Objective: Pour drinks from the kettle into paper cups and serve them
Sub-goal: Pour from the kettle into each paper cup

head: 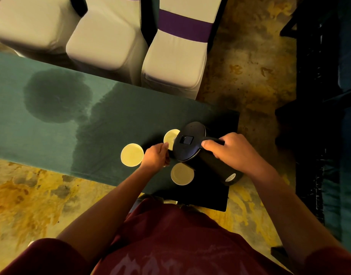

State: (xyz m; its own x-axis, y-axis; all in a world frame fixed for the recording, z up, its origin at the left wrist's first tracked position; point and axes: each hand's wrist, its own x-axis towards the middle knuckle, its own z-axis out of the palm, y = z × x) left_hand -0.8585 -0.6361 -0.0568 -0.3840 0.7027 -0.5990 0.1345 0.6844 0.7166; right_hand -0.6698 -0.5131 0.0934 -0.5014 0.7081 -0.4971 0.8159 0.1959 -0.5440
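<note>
Kettle base label unreadable; right hand grips handle.

Three white-covered chairs are standing beyond the green tablecloth, which is showing dark wet patches; patterned yellow carpet is lying beneath.
</note>
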